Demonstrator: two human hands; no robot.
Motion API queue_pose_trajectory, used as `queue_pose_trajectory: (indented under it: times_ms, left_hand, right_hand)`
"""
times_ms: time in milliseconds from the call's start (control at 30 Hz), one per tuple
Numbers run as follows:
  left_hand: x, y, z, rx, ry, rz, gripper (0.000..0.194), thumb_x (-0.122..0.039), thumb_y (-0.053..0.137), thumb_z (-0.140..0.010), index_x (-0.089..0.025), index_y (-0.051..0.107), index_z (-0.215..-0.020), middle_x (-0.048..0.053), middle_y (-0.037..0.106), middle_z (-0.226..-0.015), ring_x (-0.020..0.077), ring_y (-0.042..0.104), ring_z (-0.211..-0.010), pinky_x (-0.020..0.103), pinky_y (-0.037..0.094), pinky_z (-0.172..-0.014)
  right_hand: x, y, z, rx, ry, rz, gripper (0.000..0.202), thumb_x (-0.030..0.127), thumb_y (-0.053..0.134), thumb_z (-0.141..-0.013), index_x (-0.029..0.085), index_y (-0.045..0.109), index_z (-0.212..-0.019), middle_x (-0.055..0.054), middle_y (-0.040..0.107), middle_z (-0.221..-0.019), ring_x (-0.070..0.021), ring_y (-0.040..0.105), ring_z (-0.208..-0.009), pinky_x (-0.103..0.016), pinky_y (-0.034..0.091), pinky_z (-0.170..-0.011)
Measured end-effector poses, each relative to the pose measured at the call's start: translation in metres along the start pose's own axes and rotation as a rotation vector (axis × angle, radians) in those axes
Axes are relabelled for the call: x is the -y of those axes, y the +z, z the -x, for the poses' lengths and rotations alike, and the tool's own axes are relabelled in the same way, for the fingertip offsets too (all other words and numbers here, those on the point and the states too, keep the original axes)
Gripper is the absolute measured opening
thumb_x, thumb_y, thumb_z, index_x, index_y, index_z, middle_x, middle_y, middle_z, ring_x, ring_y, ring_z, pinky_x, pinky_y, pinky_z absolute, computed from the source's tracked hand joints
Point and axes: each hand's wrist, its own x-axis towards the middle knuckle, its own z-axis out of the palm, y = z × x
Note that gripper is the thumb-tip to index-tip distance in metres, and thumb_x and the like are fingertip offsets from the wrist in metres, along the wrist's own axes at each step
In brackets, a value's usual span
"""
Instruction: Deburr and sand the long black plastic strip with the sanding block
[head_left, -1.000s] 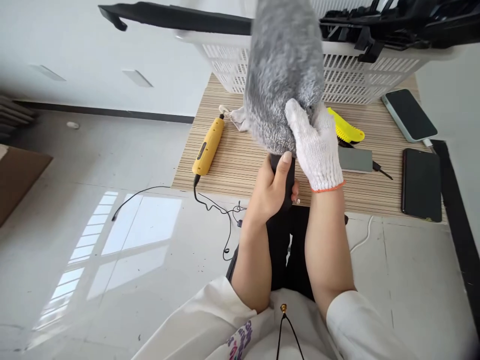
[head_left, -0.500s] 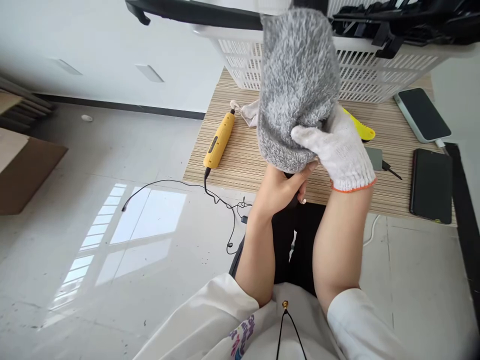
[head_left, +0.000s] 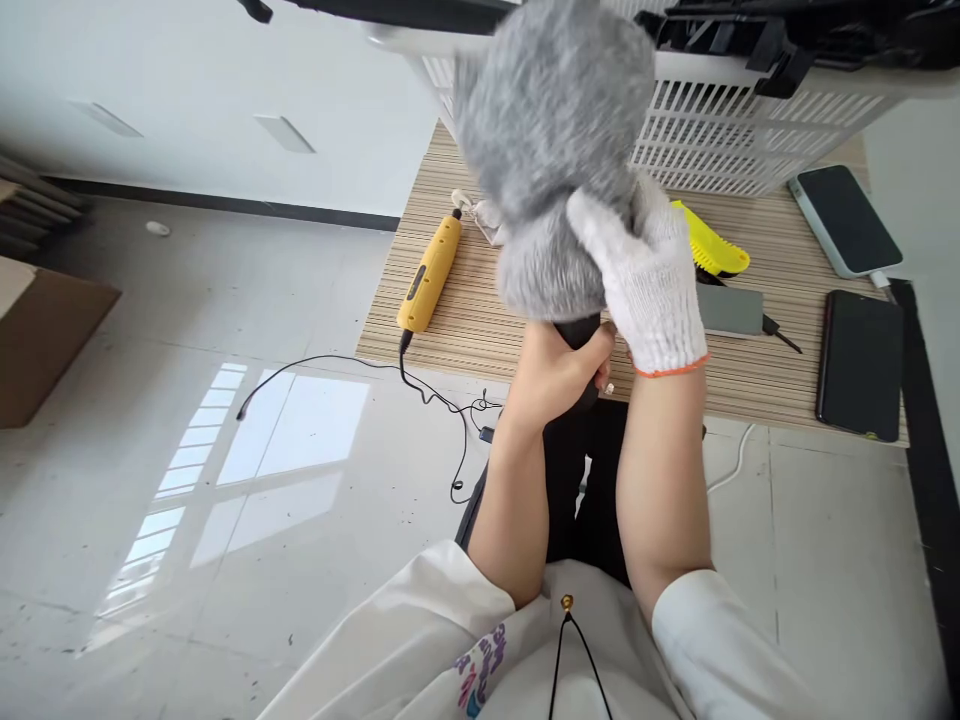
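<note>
My bare left hand (head_left: 559, 375) is wrapped tight around the black handle (head_left: 579, 335) of a fluffy grey duster head (head_left: 551, 150), holding it upright in front of me above the near edge of the table, while my right hand (head_left: 649, 275), in a white knit glove, is closed over the lower right side of the fluff, thumb pressed into the pile. To work the cover well, I judge I should keep the handle steady with the left and let the gloved fingers do the gripping and twisting, taking the fabric close to the base so it does not bunch. The fluff is blurred, so I cannot tell how its bottom edge sits on the handle. On the striped wooden table (head_left: 465, 320) lie a yellow corded rotary tool (head_left: 427, 275) to the left, a yellow brush (head_left: 712, 250) and a grey block (head_left: 727, 308) just behind my glove, and two phones (head_left: 859, 365) at the right. The white slatted basket (head_left: 720, 135) stands close behind the duster and hems in any upward swing.
</note>
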Motion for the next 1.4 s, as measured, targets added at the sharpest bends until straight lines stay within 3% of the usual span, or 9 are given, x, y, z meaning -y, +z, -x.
queue_pose_trajectory:
  times_ms: [100,233,433,633,800,967,1167,1333,1400]
  left_hand:
    - [-0.001,0.002,-0.001,-0.033,-0.026,0.030,0.030,-0.021,0.067,-0.083,-0.021,0.045,-0.063,-0.006,0.052,-0.046,0.0073,0.049,-0.038,0.021,0.042,-0.042]
    - [-0.002,0.002,0.001,-0.011,-0.025,-0.015,0.037,-0.016,0.060,-0.084,-0.020,0.043,-0.052,-0.003,0.050,-0.045,0.0079,0.051,-0.042,0.023,0.046,-0.048]
    - [0.001,0.002,0.000,-0.016,-0.011,0.003,0.028,-0.018,0.064,-0.084,-0.021,0.045,-0.063,-0.005,0.052,-0.046,0.0092,0.050,-0.038,0.024,0.043,-0.041]
    - [0.001,0.003,0.001,0.046,0.031,-0.041,0.030,-0.018,0.058,-0.086,-0.021,0.043,-0.060,-0.005,0.050,-0.045,0.0084,0.050,-0.040,0.023,0.046,-0.045]
    - [0.002,0.008,0.001,0.016,-0.052,0.021,0.030,-0.022,0.071,-0.081,-0.022,0.043,-0.072,-0.006,0.053,-0.048,0.0099,0.051,-0.039,0.025,0.044,-0.043]
    - [0.003,0.007,0.001,0.045,0.008,-0.008,0.030,-0.023,0.061,-0.086,-0.022,0.041,-0.065,-0.005,0.050,-0.045,0.0086,0.050,-0.039,0.024,0.045,-0.044]
    - [0.004,0.006,0.001,0.023,-0.024,0.047,0.023,-0.019,0.066,-0.083,-0.022,0.044,-0.074,-0.005,0.055,-0.049,0.0100,0.052,-0.039,0.024,0.044,-0.042]
    - [0.003,0.005,0.001,0.048,0.048,0.013,0.033,-0.016,0.057,-0.087,-0.021,0.042,-0.058,-0.004,0.050,-0.044,0.0088,0.050,-0.039,0.025,0.046,-0.045]
    - [0.003,0.005,0.001,0.056,0.042,0.023,0.031,-0.016,0.058,-0.087,-0.021,0.043,-0.059,-0.004,0.050,-0.044,0.0090,0.050,-0.039,0.025,0.046,-0.044]
  right_hand:
    - [0.002,-0.001,0.000,-0.038,0.024,-0.009,0.017,0.047,0.053,-0.092,0.031,0.058,-0.094,0.000,0.070,-0.108,-0.0260,0.059,-0.117,-0.043,0.049,-0.102]
    - [0.004,-0.005,0.002,0.165,-0.016,-0.002,0.028,0.030,0.066,-0.083,0.027,0.055,-0.109,0.001,0.065,-0.125,-0.0209,0.058,-0.121,-0.037,0.044,-0.110]
    - [0.008,-0.002,-0.001,-0.041,0.146,0.062,0.019,0.055,0.051,-0.090,0.037,0.057,-0.092,0.004,0.069,-0.110,-0.0233,0.057,-0.119,-0.037,0.050,-0.102]
    - [0.011,-0.013,0.003,0.078,0.048,-0.003,0.015,0.031,0.068,-0.081,0.031,0.062,-0.095,0.003,0.069,-0.103,-0.0207,0.063,-0.104,-0.036,0.052,-0.096]
    - [0.008,-0.005,0.001,-0.185,0.027,-0.094,0.010,0.041,0.056,-0.091,0.032,0.060,-0.090,0.002,0.071,-0.106,-0.0201,0.062,-0.115,-0.035,0.049,-0.103]
    - [0.008,-0.010,0.003,0.008,0.193,-0.110,0.017,0.039,0.066,-0.084,0.035,0.062,-0.100,0.004,0.071,-0.111,-0.0222,0.064,-0.113,-0.038,0.054,-0.095]
    - [0.008,-0.004,0.002,-0.133,0.094,-0.197,0.009,0.042,0.062,-0.088,0.033,0.061,-0.092,0.002,0.071,-0.113,-0.0210,0.061,-0.119,-0.036,0.051,-0.101]
    - [0.004,-0.006,0.002,0.081,0.200,-0.225,0.020,0.036,0.067,-0.082,0.034,0.062,-0.101,0.003,0.071,-0.112,-0.0217,0.064,-0.114,-0.038,0.054,-0.097]
    - [0.003,-0.004,0.002,0.027,0.205,-0.175,0.017,0.039,0.064,-0.083,0.033,0.060,-0.098,0.003,0.069,-0.113,-0.0212,0.063,-0.115,-0.037,0.054,-0.096]
